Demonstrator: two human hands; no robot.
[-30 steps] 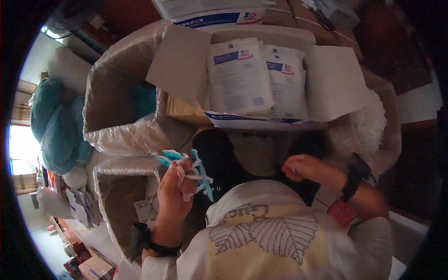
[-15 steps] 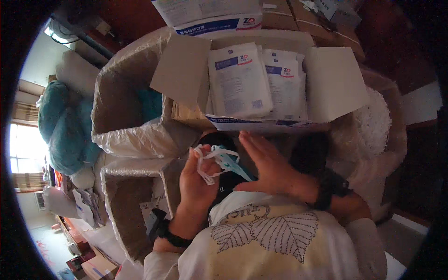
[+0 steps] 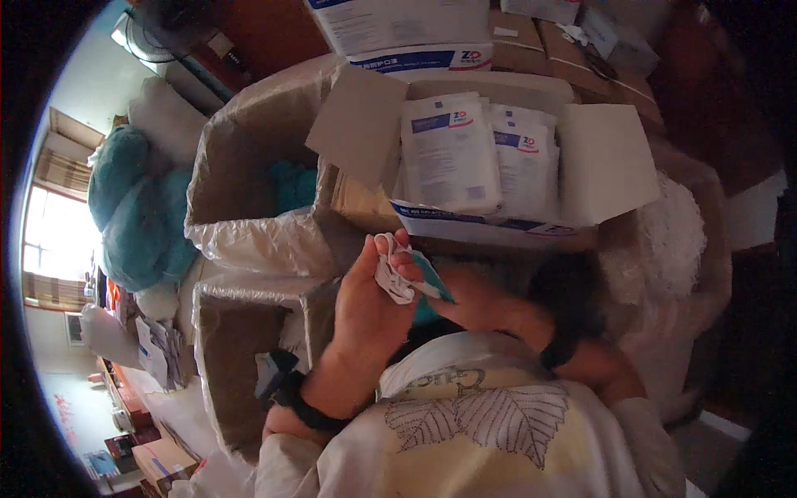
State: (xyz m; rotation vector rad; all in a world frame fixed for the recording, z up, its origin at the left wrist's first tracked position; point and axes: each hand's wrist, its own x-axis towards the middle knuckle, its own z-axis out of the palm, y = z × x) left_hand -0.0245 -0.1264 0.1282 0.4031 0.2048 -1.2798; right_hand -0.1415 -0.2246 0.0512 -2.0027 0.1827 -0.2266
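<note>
My left hand (image 3: 365, 315) is closed around the white ear loops (image 3: 390, 278) of a blue-green and white face mask (image 3: 430, 278), which sticks out from its fingers to the right. Against the mask's right side lies my right hand (image 3: 490, 311), blurred, its fingers partly hidden behind the mask and the left hand. Just beyond both hands stands an open white carton (image 3: 610, 162) with its side flaps folded out. Two stacks of flat white packets (image 3: 452, 158) with blue and red print fill it.
To the left are two plastic-lined cardboard boxes (image 3: 249, 224), (image 3: 249, 290); blue-green material (image 3: 292, 184) lies in the farther one. A lined box at right holds white stringy material (image 3: 677, 236). Another printed carton (image 3: 407, 29) stands behind, and blue-green bags (image 3: 137, 220) are piled far left.
My right hand has swung left from its spread position to the mask, meeting the left hand. The left hand has risen slightly with the loops. The whole view has shifted a little.
</note>
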